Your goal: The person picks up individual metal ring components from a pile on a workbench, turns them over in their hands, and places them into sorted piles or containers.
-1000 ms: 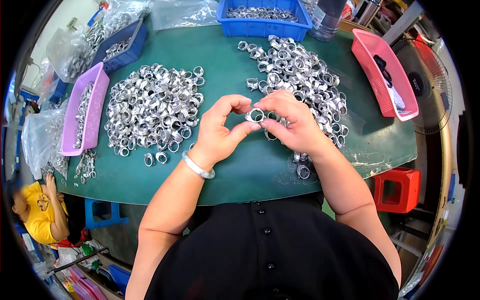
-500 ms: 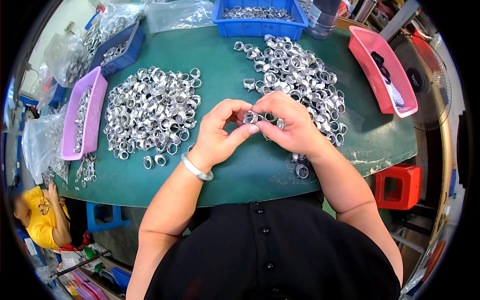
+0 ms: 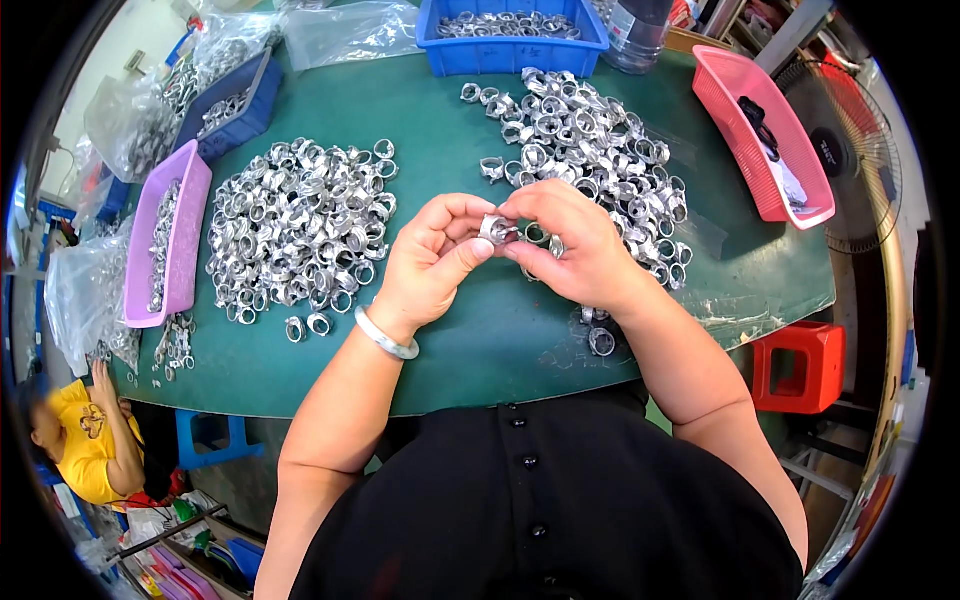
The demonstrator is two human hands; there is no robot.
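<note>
Both hands, left [image 3: 432,262] and right [image 3: 575,248], pinched one ring [image 3: 494,230] together; loosened fingertips could have dropped it into the pile [image 3: 590,150].

The small metal ring [image 3: 497,229] is mostly covered by the fingertips of the left hand [image 3: 432,262] and right hand [image 3: 572,245], so its shape stays unclear. The blue bin [image 3: 510,40] is cut off by the top edge. Items in the pink tray [image 3: 775,140] are too small to identify.
</note>
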